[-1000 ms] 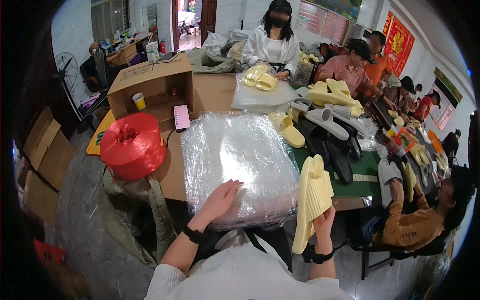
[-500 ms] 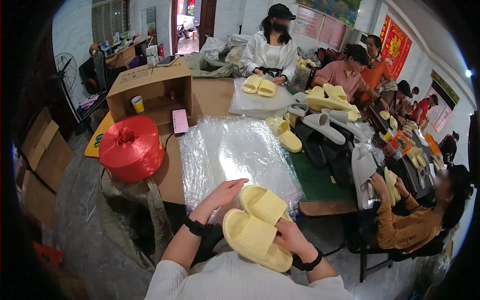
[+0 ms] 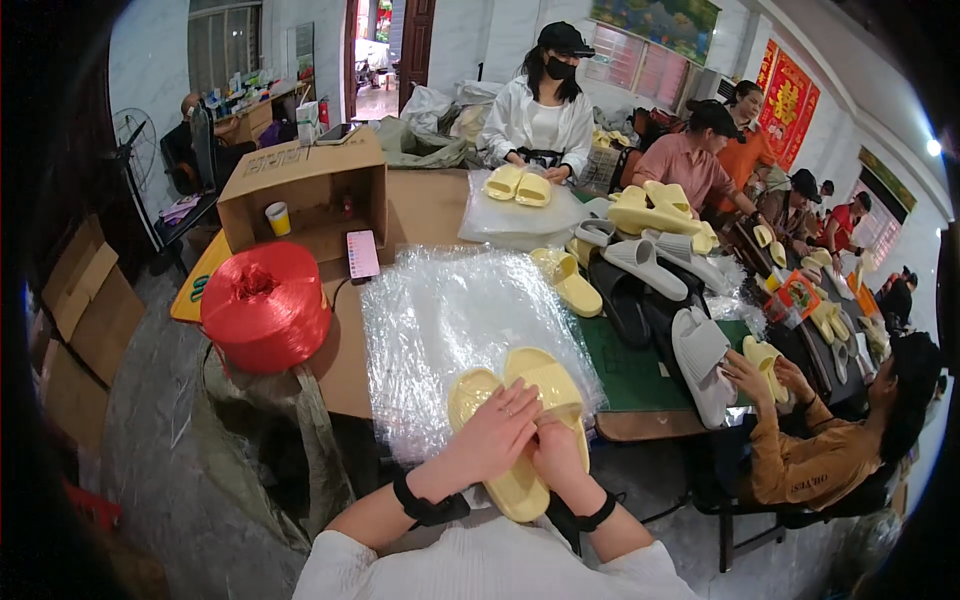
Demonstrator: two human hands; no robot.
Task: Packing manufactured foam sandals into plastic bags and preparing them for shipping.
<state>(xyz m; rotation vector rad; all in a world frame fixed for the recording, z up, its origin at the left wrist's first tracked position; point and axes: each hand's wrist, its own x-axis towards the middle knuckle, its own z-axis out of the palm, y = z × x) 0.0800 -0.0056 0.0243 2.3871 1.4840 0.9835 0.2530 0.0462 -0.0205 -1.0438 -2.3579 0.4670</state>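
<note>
A pair of pale yellow slide slippers is held close in front of me, side by side with toes pointing away, over the front edge of the plastic bags. My left hand lies across the straps from above, its fingers stretched out; its thumb is not clear to see. My right hand is closed at the right-hand slipper, with fingertips hidden behind my left hand and the slipper. Beyond the slippers spreads a stack of clear plastic bags.
On the left are a large roll of red twine and an open cardboard box, with a phone beside them. Grey, black and yellow slippers crowd the right. A co-worker sits right; another person stands across the table.
My left hand has come off the bags onto the slippers' straps. The slippers have turned more upright and moved slightly away from me, with my right hand still on them.
</note>
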